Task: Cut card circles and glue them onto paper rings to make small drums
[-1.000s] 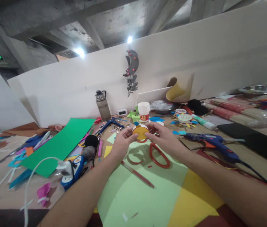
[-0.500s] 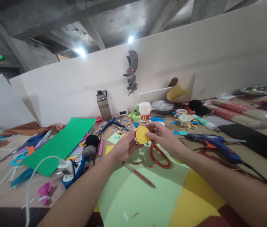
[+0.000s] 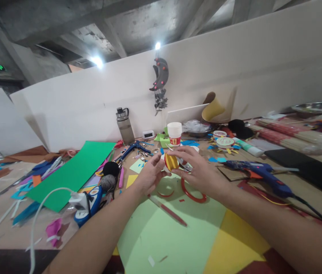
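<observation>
My left hand [image 3: 149,176] and my right hand [image 3: 196,167] meet above the table, both pinching a small paper cup piece with a yellow round disc [image 3: 171,161] on its end. The fingers of both hands are closed on it. My right fingers reach over the top of the disc. Just below the hands lie a red foam ring [image 3: 191,191] and a thinner red strip loop [image 3: 165,192] on a light green sheet [image 3: 172,232]. A red pencil [image 3: 169,211] lies on that sheet too.
A blue glue gun [image 3: 256,174] with its cable lies to the right. A large green sheet [image 3: 74,173], a grey water bottle [image 3: 124,126], stacked white cups [image 3: 174,134], foam scraps, a tape dispenser [image 3: 89,203] and bundled sticks [image 3: 289,139] crowd the table. A white partition [image 3: 235,76] stands behind.
The cup piece has been turned in my hands and lowered a little. My right fingers have moved from its side over its yellow face.
</observation>
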Demonstrator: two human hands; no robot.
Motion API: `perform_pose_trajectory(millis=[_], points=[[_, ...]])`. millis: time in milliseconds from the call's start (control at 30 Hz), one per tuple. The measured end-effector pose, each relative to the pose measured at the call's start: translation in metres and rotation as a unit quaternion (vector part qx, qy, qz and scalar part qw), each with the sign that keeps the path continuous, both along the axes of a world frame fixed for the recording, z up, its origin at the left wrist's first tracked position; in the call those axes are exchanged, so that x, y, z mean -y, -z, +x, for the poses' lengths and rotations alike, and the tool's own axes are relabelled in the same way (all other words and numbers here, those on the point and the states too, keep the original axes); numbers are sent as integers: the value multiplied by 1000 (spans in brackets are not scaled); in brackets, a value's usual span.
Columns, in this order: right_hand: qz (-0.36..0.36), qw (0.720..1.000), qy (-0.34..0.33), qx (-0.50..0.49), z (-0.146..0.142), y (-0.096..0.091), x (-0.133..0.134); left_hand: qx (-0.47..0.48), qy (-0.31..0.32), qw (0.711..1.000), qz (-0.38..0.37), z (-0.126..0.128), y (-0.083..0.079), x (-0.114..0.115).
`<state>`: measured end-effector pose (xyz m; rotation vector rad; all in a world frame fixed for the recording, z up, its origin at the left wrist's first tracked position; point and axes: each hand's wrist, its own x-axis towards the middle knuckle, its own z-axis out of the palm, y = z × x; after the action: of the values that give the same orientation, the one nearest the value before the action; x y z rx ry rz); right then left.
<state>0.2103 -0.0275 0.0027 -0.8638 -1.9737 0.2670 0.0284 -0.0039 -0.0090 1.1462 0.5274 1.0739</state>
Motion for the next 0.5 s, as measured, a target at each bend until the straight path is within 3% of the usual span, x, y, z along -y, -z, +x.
perform_pose_trajectory(millis=[167, 300, 500], points=[[-15, 1000, 1, -15, 1, -1, 1, 15, 3, 1000, -5, 1, 0, 0], [-19, 998, 20, -65, 4, -3, 0, 38, 1, 998, -52, 1, -1, 0], [-89, 988, 76, -96, 2, 6, -10, 64, 6, 993, -101, -1, 3, -4]])
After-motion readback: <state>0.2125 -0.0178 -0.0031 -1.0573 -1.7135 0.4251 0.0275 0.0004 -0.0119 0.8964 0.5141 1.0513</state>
